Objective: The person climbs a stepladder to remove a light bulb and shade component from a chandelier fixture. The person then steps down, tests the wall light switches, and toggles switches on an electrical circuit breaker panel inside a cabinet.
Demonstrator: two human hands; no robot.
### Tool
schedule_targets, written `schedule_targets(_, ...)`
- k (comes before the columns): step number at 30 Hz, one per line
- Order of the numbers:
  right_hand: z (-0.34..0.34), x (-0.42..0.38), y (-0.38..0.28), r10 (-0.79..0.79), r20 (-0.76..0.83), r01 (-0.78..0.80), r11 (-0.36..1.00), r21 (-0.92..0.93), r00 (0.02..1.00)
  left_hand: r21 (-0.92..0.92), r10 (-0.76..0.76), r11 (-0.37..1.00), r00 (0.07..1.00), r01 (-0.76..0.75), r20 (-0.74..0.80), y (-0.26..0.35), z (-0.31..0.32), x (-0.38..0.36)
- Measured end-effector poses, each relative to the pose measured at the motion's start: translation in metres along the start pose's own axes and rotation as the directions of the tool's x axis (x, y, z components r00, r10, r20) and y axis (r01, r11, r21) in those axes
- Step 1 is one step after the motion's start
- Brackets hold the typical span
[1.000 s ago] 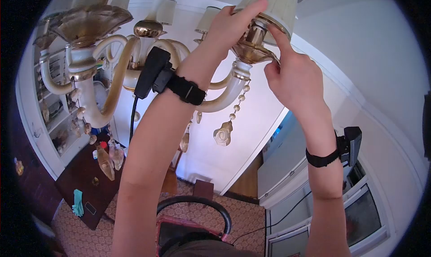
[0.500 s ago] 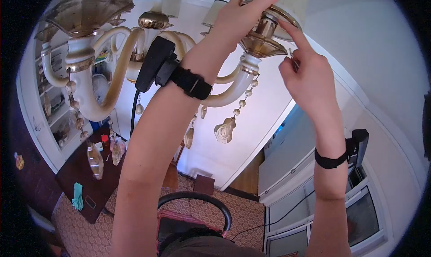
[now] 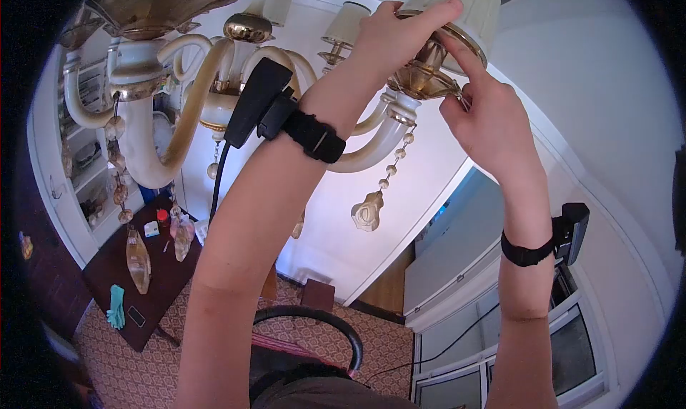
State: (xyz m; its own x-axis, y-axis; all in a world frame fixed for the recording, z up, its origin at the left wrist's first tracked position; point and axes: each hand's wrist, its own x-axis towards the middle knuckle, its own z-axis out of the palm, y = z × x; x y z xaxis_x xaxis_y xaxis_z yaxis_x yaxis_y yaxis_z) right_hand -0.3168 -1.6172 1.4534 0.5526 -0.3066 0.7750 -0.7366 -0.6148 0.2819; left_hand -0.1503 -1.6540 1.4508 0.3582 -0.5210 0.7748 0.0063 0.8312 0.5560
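A chandelier with pale curved arms (image 3: 379, 148) fills the upper view. My left hand (image 3: 393, 41) grips the rim of a pleated cream lampshade (image 3: 477, 8), its thumb laid along the outside and its other fingers partly hidden. Below the shade sits an amber glass cup (image 3: 425, 80) around the lamp holder. My right hand (image 3: 496, 119) is at the right of this cup. Its index finger reaches up under the shade's gold rim, while the thumb and curled fingers close around a small shiny thing I cannot make out.
Bead strings with crystal pendants (image 3: 366, 212) hang from the arms. Another amber cup (image 3: 161, 8) is close at upper left. Below are a dark table (image 3: 161, 280) with a teal glove (image 3: 116, 305) and phone (image 3: 136, 316), and a chair with a curved black rail (image 3: 350, 330).
The view has shifted slightly, so the chandelier and shade appear a little further right and the cup slightly lower. Both hands keep about the same hold; the hanging pendants have shifted.
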Motion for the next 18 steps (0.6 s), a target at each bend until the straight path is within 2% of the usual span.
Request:
schedule_targets(1, 0.0, 0.0, 0.003, -0.03, -0.015, 0.03, 1.0, 0.004, 0.999, 0.005, -0.004, 1.0, 0.998, 0.004, 0.064, 0.004, 0.0, -0.003)
schedule_targets(2, -0.002, 0.0, 0.004, -0.026, -0.014, 0.026, 1.0, 0.007, 1.0, 0.008, -0.008, 1.0, 0.998, 0.007, 0.067, 0.003, 0.002, -0.003)
schedule_targets(4, -0.004, 0.0, 0.004, -0.021, 0.0, 0.021, 0.999, -0.035, 1.0, 0.014, 0.015, 1.0, 1.0, -0.015, -0.001, 0.001, 0.006, -0.002)
schedule_targets(7, 0.0, 0.001, 0.005, 0.0, 0.006, 0.001, 0.995, -0.101, 1.0, 0.001, 0.012, 1.0, 1.0, -0.012, 0.003, 0.0, 0.009, -0.003)
schedule_targets(10, -0.01, -0.002, -0.002, 0.027, 0.052, -0.026, 0.999, -0.033, 0.998, -0.071, 0.02, 0.997, 0.998, -0.016, 0.063, -0.001, 0.007, -0.003)
schedule_targets(14, -0.013, -0.014, 0.001, 0.011, 0.092, -0.014, 1.0, 0.028, 0.996, -0.019, 0.011, 1.0, 0.999, -0.01, 0.035, -0.005, 0.006, -0.001)
schedule_targets(16, -0.012, -0.021, 0.004, 0.006, 0.05, -0.019, 0.965, 0.263, 0.999, 0.005, -0.005, 1.0, 1.0, 0.005, 0.02, -0.005, 0.005, -0.001)
schedule_targets(17, -0.015, -0.024, 0.006, 0.007, 0.05, -0.02, 0.964, 0.264, 0.999, 0.006, -0.005, 1.0, 1.0, 0.005, 0.02, -0.005, 0.002, -0.002)
schedule_targets(18, -0.017, -0.028, 0.008, 0.044, 0.114, -0.086, 0.913, 0.399, 0.992, 0.005, -0.016, 1.0, 0.995, 0.016, 0.095, -0.001, -0.003, -0.005)
